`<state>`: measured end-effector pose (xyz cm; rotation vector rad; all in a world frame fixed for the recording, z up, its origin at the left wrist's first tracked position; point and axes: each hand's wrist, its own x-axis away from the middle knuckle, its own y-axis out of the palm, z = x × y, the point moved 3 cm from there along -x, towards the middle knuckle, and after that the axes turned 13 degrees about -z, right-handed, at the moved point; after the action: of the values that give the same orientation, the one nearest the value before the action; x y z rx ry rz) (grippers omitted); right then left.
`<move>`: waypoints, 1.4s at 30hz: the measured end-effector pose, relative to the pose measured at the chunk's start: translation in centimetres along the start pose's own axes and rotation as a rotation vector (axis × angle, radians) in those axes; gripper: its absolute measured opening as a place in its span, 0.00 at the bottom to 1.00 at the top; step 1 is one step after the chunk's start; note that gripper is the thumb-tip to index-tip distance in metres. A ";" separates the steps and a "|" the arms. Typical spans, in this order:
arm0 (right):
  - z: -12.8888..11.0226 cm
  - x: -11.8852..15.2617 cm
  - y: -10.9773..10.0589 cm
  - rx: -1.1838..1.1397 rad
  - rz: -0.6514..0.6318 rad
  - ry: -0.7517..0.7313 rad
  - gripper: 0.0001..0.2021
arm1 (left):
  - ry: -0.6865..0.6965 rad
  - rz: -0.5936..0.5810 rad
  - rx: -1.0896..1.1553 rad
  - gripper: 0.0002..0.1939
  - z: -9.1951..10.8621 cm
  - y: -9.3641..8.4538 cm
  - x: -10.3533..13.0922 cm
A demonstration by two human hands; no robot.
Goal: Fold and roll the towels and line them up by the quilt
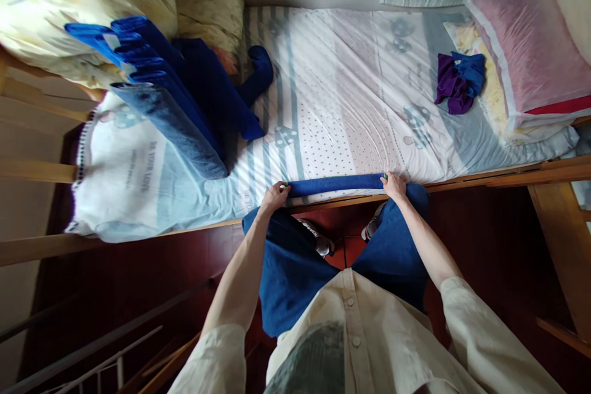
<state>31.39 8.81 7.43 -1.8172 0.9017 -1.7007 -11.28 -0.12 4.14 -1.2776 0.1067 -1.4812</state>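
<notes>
A long, narrow folded blue cloth (337,184) lies along the front edge of the bed. My left hand (276,195) pinches its left end, and my right hand (394,186) pinches its right end. Between my hands the strip looks fairly straight. A small bit of green shows at the fingertips of each hand. Both hands rest at the edge of the patterned sheet (341,92).
Folded blue fabrics (184,86) and a grey-blue roll (170,126) lie on the bed at the left, by yellow bedding (207,6). Purple and blue cloths (455,83) lie at the right, beside a bagged pink pillow (530,43). A wooden rail (508,177) edges the bed.
</notes>
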 end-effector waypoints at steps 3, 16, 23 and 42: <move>0.0 -0.2 0.0 -0.012 0.007 0.006 0.19 | -0.051 0.008 0.005 0.17 -0.1 0.4 0.1; -0.2 -1.3 -0.6 -0.049 -0.046 0.061 0.18 | -0.133 0.062 0.061 0.17 0.6 1.3 -0.5; -1.4 0.8 0.1 0.093 0.291 -0.274 0.24 | -0.122 0.307 0.601 0.28 0.3 5.3 5.2; -4.4 2.9 4.4 0.146 0.128 -0.454 0.32 | -0.287 0.198 1.760 0.10 6.9 9.2 2.6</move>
<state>26.48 4.18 6.58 -1.8901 0.6645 -1.1706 0.27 -1.70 2.53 0.0321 -1.0125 -0.6604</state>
